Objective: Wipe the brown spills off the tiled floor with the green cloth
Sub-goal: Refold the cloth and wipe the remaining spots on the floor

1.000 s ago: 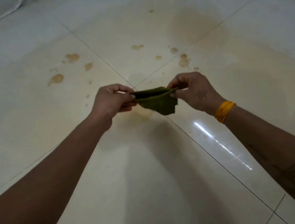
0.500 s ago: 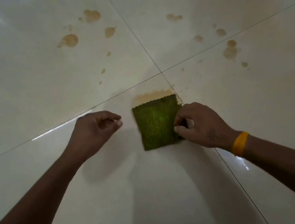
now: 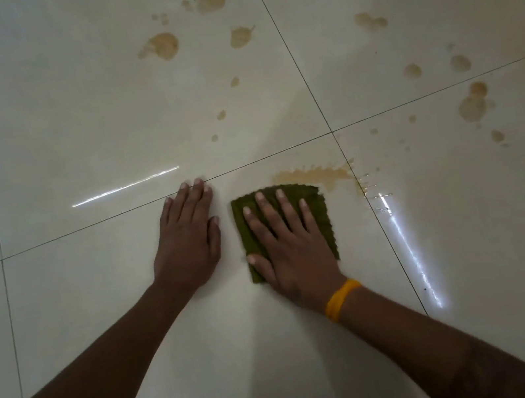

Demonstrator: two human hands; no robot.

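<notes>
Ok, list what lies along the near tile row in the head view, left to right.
Left hand flat on the floor → green cloth under the right hand → bright streak of glare.

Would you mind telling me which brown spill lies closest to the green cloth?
The long splash right at the green cloth's far edge, under the right hand; the other spills sit farther off.

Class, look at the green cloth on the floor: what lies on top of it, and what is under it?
The right hand lies flat on the green cloth, fingers spread. A brown spill shows past its far edge. Whether spill continues beneath is covered; only tiled floor shows around it.
</notes>
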